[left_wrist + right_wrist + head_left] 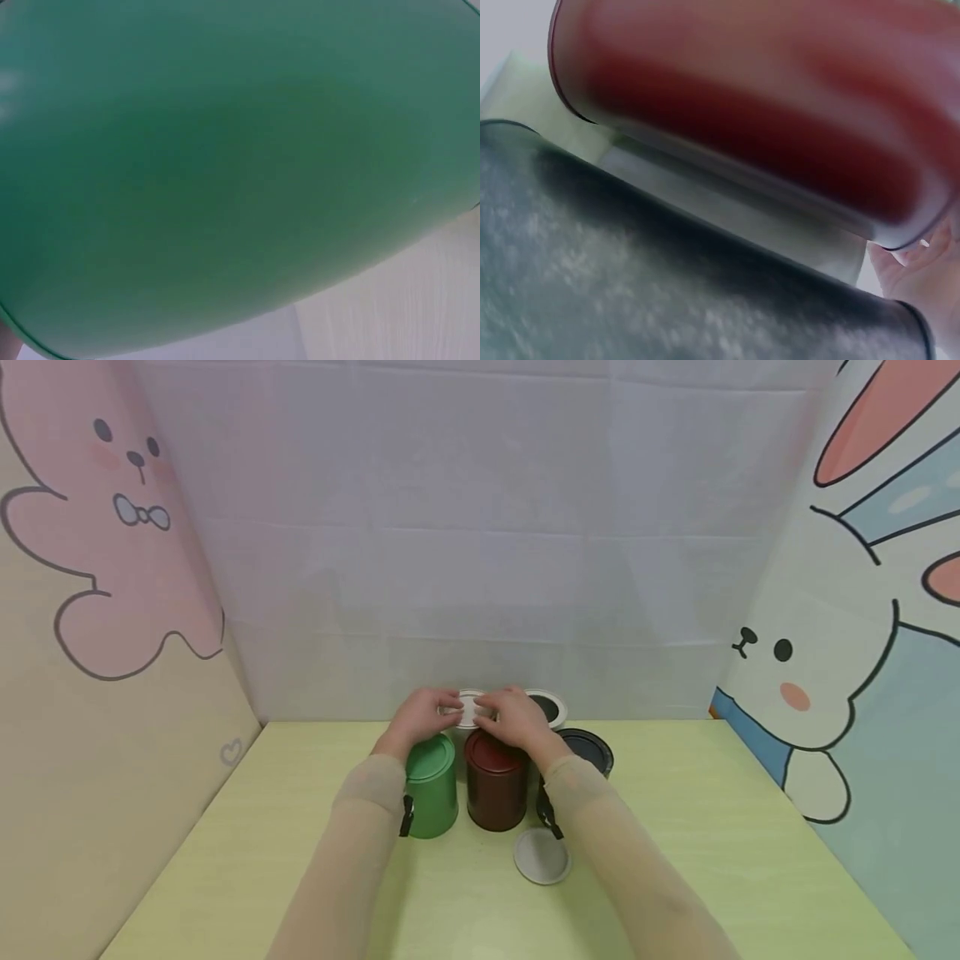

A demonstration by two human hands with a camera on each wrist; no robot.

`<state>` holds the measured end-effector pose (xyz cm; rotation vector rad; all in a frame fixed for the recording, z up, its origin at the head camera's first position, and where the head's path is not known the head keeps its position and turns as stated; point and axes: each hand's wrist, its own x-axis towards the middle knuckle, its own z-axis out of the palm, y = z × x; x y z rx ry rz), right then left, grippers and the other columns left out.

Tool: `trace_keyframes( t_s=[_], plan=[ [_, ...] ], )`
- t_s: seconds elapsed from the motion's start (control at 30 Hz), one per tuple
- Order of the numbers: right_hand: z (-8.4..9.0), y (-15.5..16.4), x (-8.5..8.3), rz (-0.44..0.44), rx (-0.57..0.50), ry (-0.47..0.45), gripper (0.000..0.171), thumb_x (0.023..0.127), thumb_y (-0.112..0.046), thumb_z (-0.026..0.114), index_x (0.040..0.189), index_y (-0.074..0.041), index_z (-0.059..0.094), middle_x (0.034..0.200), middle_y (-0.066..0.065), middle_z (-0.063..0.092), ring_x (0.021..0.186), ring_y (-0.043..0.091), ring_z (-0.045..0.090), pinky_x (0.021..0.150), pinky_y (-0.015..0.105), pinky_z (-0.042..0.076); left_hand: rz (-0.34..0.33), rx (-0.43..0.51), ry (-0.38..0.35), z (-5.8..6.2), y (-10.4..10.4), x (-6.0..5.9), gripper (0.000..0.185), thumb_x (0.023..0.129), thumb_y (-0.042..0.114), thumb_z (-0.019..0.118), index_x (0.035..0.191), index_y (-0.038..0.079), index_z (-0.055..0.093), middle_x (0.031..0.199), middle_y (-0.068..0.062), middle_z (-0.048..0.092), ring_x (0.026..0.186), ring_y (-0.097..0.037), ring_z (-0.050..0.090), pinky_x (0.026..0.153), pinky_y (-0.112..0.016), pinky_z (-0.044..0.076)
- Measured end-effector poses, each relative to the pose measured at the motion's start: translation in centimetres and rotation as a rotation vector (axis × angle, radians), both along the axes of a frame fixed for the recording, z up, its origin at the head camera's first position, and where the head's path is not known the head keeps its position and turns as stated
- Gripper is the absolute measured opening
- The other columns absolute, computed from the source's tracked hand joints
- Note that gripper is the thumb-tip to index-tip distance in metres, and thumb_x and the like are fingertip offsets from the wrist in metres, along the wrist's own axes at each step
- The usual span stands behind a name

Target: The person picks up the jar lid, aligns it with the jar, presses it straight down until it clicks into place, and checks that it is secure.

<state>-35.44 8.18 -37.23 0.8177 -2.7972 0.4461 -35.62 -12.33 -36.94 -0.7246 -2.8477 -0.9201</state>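
Note:
At the back of the table both my hands meet on a white can's lid [470, 707]. My left hand [448, 707] holds its left edge with curled fingers, and my right hand [491, 707] curls over its right side. The can's body is hidden behind the front cans. Under my left wrist stands a green can [431, 787], whose lid [225, 172] fills the left wrist view. A dark red can [495, 783] stands below my right hand, and its blurred top [765, 127] shows in the right wrist view.
A black can [588, 750] stands to the right of the red one, seen as a dark can surface [667, 300] up close. An open white can [550, 706] is at the back right. A loose grey lid [542, 857] lies flat in front. Printed walls close three sides of the yellow-green table [712, 843].

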Motion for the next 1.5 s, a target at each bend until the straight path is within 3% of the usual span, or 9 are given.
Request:
trace_keyframes(
  t_s=[0.17, 0.33, 0.6, 0.8, 0.9, 1.1, 1.4, 1.5],
  plan=[
    [1.0, 0.6, 1.4, 0.051, -0.002, 0.011, 0.042, 0.097, -0.033, 0.065, 0.135, -0.013, 0.064, 0.126, 0.006, 0.067, 0.122, 0.028, 0.053, 0.101, 0.043, 0.045, 0.000, 0.022, 0.072, 0.0, 0.2, 0.7, 0.027, 0.096, 0.014, 0.066, 0.117, 0.000, 0.072, 0.133, -0.016, 0.061, 0.128, -0.035, 0.052, 0.107, -0.047, 0.040],
    [1.7, 2.3, 3.1, 0.115, -0.025, 0.025, 0.047, 0.097, -0.030, 0.066, 0.138, -0.008, 0.060, 0.123, 0.009, 0.067, 0.117, 0.029, 0.056, 0.099, 0.044, 0.047, -0.036, 0.033, 0.147, -0.5, -0.3, 1.6, 0.026, 0.095, 0.015, 0.067, 0.116, 0.001, 0.073, 0.119, -0.014, 0.069, 0.115, -0.033, 0.061, 0.101, -0.047, 0.045],
    [1.6, 5.5, 5.8, 0.205, -0.055, 0.067, 0.048, 0.096, -0.027, 0.068, 0.138, -0.006, 0.059, 0.123, 0.009, 0.067, 0.116, 0.031, 0.057, 0.101, 0.047, 0.044, -0.097, 0.005, 0.236, -1.3, -1.2, 4.4, 0.028, 0.092, 0.013, 0.070, 0.118, 0.001, 0.072, 0.115, -0.010, 0.071, 0.110, -0.030, 0.064, 0.096, -0.045, 0.049],
    [0.9, 7.5, 8.2, 0.259, -0.133, 0.124, 0.048, 0.091, -0.022, 0.074, 0.134, -0.004, 0.062, 0.123, 0.007, 0.067, 0.115, 0.029, 0.058, 0.097, 0.046, 0.047, -0.142, 0.033, 0.376, -1.7, -1.5, 6.8, 0.031, 0.089, 0.011, 0.074, 0.119, 0.002, 0.072, 0.114, -0.010, 0.071, 0.108, -0.030, 0.064, 0.095, -0.044, 0.050],
    [0.5, 8.3, 9.3, 0.279, -0.158, 0.149, 0.050, 0.088, -0.020, 0.077, 0.133, -0.004, 0.063, 0.123, 0.005, 0.068, 0.113, 0.027, 0.059, 0.097, 0.046, 0.047, -0.132, 0.051, 0.438, -2.2, -1.5, 8.1, 0.034, 0.087, 0.011, 0.076, 0.120, 0.002, 0.071, 0.114, -0.010, 0.071, 0.109, -0.030, 0.064, 0.096, -0.045, 0.050],
    [-0.6, 9.4, 11.1, 0.330, -0.188, 0.190, 0.050, 0.085, -0.015, 0.079, 0.131, -0.002, 0.063, 0.121, 0.006, 0.068, 0.109, 0.025, 0.059, 0.094, 0.044, 0.047, -0.096, 0.053, 0.488, -3.5, -1.2, 10.4, 0.038, 0.085, 0.014, 0.078, 0.120, 0.002, 0.071, 0.119, -0.010, 0.069, 0.114, -0.029, 0.061, 0.097, -0.044, 0.049],
    [-2.3, 10.9, 13.1, 0.319, -0.246, 0.214, 0.051, 0.084, -0.019, 0.080, 0.130, -0.005, 0.065, 0.122, 0.002, 0.068, 0.112, 0.024, 0.059, 0.093, 0.043, 0.049, -0.156, 0.153, 0.629, -4.9, -0.4, 12.4, 0.042, 0.078, 0.011, 0.081, 0.117, 0.000, 0.071, 0.119, -0.012, 0.068, 0.111, -0.030, 0.060, 0.093, -0.044, 0.050],
    [-2.8, 11.3, 13.6, 0.328, -0.269, 0.233, 0.048, 0.086, -0.021, 0.079, 0.129, -0.004, 0.066, 0.122, 0.002, 0.068, 0.110, 0.023, 0.060, 0.092, 0.042, 0.049, -0.163, 0.181, 0.643, -5.3, 0.0, 12.9, 0.040, 0.078, 0.011, 0.080, 0.115, 0.000, 0.072, 0.119, -0.012, 0.069, 0.110, -0.029, 0.060, 0.093, -0.043, 0.050]
  ],
)
